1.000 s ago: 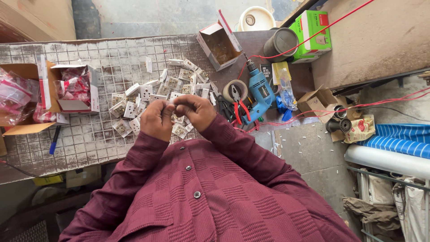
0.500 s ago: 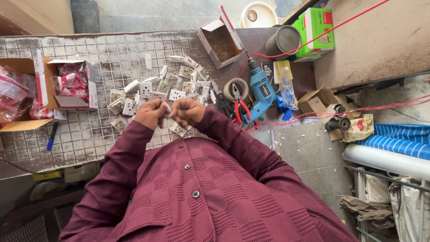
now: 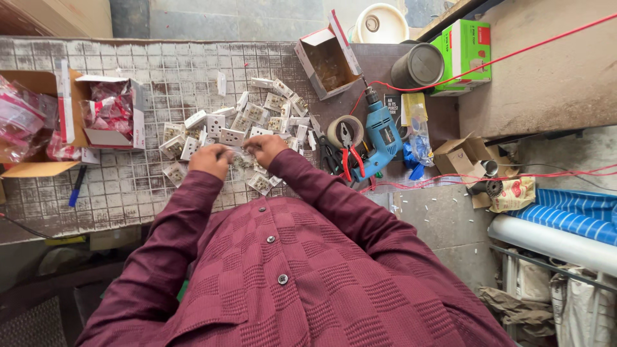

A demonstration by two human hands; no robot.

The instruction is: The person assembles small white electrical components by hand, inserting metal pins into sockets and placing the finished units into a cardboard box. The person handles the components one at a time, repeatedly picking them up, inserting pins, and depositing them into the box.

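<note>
Both hands meet over the white socket pile [image 3: 257, 119] on tiled surface [image 3: 128, 186]: left hand [image 3: 210, 160] & right hand [image 3: 265, 148], each grip pinched on small white part [image 3: 239, 156]; blue drill [image 3: 382, 132] nearby.

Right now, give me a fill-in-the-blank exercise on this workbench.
1. Both hands, left hand and right hand, meet over a pile of white ____.
2. The drill beside the pliers is coloured ____.
3. The pliers have ____ handles.
4. The person's shirt is coloured ____.

Missing words: sockets; blue; red; maroon
</note>
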